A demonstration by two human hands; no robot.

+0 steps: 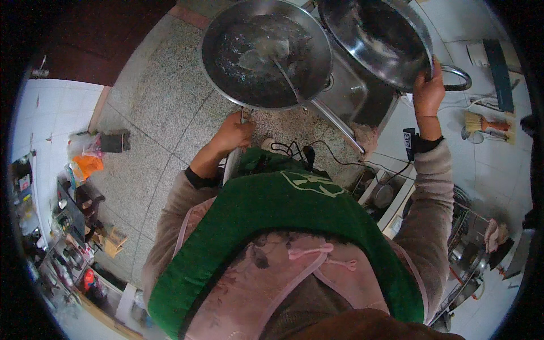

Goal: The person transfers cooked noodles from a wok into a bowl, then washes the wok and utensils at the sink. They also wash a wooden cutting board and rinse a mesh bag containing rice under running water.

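Observation:
My left hand (235, 132) is closed around the handle of a large wok (221, 85) just below its rim. The wok holds what looks like water, and a metal utensil with a long shaft (287, 78) leans in it across the near rim. A second metal handle (340, 127) extends from under that rim towards the lower right. My right hand (428, 93) grips the rim of a shiny metal basin or pot (378, 55) with a loop handle, tilted beside the wok. Part of a steel sink (346, 80) shows beneath the two vessels.
A brush (484, 123) hangs on the tiled wall at the right, above a counter (389, 138). A black cable (340, 161) runs near my apron. Wire racks (463, 272) with cookware stand at lower right. Bags (87, 165) and a dark box (115, 141) are on the left.

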